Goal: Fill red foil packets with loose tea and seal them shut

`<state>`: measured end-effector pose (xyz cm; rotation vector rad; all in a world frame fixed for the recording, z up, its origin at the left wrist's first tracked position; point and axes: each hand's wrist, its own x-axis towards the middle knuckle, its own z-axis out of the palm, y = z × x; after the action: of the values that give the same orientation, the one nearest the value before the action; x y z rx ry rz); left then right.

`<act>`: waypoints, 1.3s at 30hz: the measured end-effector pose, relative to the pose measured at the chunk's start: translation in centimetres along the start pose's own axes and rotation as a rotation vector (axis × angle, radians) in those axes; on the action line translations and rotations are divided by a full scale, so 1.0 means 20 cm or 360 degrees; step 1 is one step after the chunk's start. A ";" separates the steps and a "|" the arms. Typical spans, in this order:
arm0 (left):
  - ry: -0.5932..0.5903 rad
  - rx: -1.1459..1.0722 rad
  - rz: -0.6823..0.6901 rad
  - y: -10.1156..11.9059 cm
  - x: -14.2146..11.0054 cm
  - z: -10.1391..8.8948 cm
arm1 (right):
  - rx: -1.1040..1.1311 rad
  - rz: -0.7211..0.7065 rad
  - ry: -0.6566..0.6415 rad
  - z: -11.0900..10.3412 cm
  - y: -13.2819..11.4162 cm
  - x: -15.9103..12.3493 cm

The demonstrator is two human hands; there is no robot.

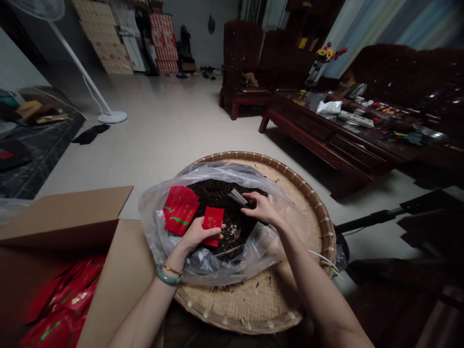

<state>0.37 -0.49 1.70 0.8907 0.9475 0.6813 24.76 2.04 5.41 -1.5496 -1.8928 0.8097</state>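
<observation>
My left hand [197,234] grips a small red packet [213,225] with gold lettering, its thumb across the front. My right hand [261,208] is curled at a narrow silver-grey scoop-like piece [238,197], whose end lies between thumb and fingers. Both hands are over a large clear plastic bag [155,193], opened wide and holding dark loose tea-like leaves [213,187]. A fanned stack of red packets [180,208] with green and gold marks lies on the leaves at the bag's left side. Under the bag is a round woven bamboo tray [250,309].
To the left, an open cardboard box [119,270] holds many red packets [68,299]. A black stand arm [369,220] reaches toward the tray's right edge. Beyond are a dark wooden table [326,135] with clutter, a wooden chair [241,58] and a white fan's base [112,117].
</observation>
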 end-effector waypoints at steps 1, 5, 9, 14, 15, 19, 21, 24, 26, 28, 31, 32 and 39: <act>-0.0012 0.0012 -0.0001 0.00 0.00 0.00 | 0.0077 -0.0065 -0.0105 -0.01 -0.03 -0.01; -0.0118 0.0098 0.0017 -0.02 0.01 -0.01 | 0.0085 -0.0205 -0.0327 0.01 -0.15 -0.05; -0.0159 0.0246 0.0025 -0.03 0.01 -0.01 | 0.0129 -0.0242 -0.0336 0.08 -0.20 -0.06; -0.0169 0.0221 -0.0018 -0.02 0.01 -0.01 | 0.0163 -0.0145 -0.0211 0.12 -0.21 -0.06; -0.0169 0.0206 -0.0026 -0.01 0.01 -0.01 | 0.0174 -0.0103 -0.0194 0.11 -0.21 -0.05; -0.0173 0.0248 -0.0036 -0.02 0.01 -0.01 | 0.0343 0.0062 -0.0116 0.07 -0.20 -0.04; -0.0164 0.0235 -0.0038 -0.03 0.01 -0.01 | 0.0425 0.0091 -0.0139 0.05 -0.18 -0.04; -0.0136 0.0182 -0.0044 -0.03 0.01 -0.01 | 0.0408 0.0117 -0.0261 0.07 -0.16 -0.04; -0.0120 0.0184 -0.0039 -0.02 0.01 -0.01 | 0.0358 0.0129 -0.0289 0.11 -0.16 -0.05; -0.0114 0.0184 -0.0027 -0.01 0.01 0.00 | 0.0320 0.0123 -0.0278 0.14 -0.17 -0.05; -0.0118 0.0175 -0.0010 -0.01 0.00 0.00 | 0.0293 0.0105 -0.0240 0.16 -0.18 -0.05; -0.0113 0.0179 -0.0014 -0.01 0.00 0.00 | 0.0310 0.0102 -0.0242 0.16 -0.18 -0.05; -0.0101 0.0167 -0.0011 0.00 0.00 0.00 | 0.0351 0.0127 -0.0307 0.15 -0.15 -0.05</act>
<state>0.37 -0.47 1.62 0.9956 0.9354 0.5983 20.80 0.36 5.68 -1.4615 -1.8107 1.1988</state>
